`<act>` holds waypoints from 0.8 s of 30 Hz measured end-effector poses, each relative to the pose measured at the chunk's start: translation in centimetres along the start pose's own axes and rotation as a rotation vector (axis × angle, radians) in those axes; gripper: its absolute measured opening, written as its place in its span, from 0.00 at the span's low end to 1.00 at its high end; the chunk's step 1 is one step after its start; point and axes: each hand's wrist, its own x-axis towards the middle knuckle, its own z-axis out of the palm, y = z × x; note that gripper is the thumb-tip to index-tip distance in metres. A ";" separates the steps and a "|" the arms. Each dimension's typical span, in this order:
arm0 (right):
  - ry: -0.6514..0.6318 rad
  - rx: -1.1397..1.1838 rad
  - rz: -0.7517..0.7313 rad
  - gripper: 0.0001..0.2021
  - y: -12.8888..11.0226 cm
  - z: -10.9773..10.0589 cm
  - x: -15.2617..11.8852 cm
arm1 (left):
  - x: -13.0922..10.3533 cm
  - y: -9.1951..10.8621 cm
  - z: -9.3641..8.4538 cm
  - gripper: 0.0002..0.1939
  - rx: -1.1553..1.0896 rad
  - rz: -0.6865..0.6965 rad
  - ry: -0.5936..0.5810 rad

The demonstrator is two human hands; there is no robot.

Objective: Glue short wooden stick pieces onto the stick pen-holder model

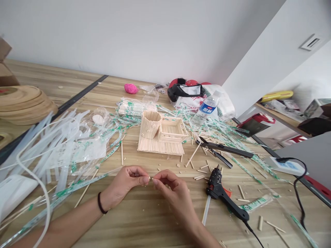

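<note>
My left hand (pixel 131 179) is closed in a pinch, thumb against forefinger. Close beside it, my right hand (pixel 172 186) pinches too, the fingertips of both almost meeting. A tiny pale bit shows between them, too small to name. Beyond the hands stands a model made of wooden sticks: a flat stick base (pixel 160 147) carrying a round stick cup (pixel 150 125) and a rectangular stick box (pixel 172 129). To the right of my right hand lies a black hot glue gun (pixel 219 194) with a clear glue stick in its back. Black scissors (pixel 224 150) lie behind it.
Cut wooden sticks (pixel 203 174) and crumbs are scattered about. Clear glue sticks (pixel 66 155) and plastic wrappers crowd the left. A water bottle (pixel 207 108), pink yarn ball (pixel 131 88) and black headset (pixel 184 90) stand at the back. A white power strip (pixel 286 166) lies right.
</note>
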 end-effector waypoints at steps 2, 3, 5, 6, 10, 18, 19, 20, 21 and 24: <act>0.000 0.042 -0.003 0.08 0.1 0.1 0.0 | 0.0 0.0 0.0 0.06 -0.003 0.005 -0.006; 0.002 0.056 -0.003 0.08 0.2 0.2 0.0 | 0.0 0.0 0.0 0.06 -0.005 0.008 -0.009; 0.008 0.082 0.005 0.08 0.2 0.2 0.0 | -0.1 0.0 0.0 0.06 -0.008 0.009 -0.015; 0.010 0.095 0.013 0.07 0.3 0.2 0.0 | -0.1 0.0 -0.1 0.06 -0.007 0.009 -0.015; 0.016 0.135 0.038 0.08 0.4 0.4 0.0 | -0.2 0.1 -0.1 0.05 0.007 0.017 -0.020; 0.000 0.230 0.068 0.09 0.8 0.6 0.0 | -0.1 -0.1 -0.1 0.05 0.006 0.015 -0.032; 0.001 0.233 0.066 0.09 0.8 0.6 0.0 | -0.1 -0.1 -0.1 0.05 0.004 0.017 -0.033; 0.000 0.233 0.064 0.08 0.7 0.7 0.0 | -0.1 -0.1 -0.1 0.05 0.000 0.019 -0.031; -0.002 0.230 0.062 0.08 0.7 0.7 0.0 | -0.1 -0.1 -0.1 0.06 -0.004 0.020 -0.030; -0.004 0.220 0.052 0.08 0.6 0.6 0.1 | -0.1 -0.1 -0.1 0.06 -0.011 0.019 -0.028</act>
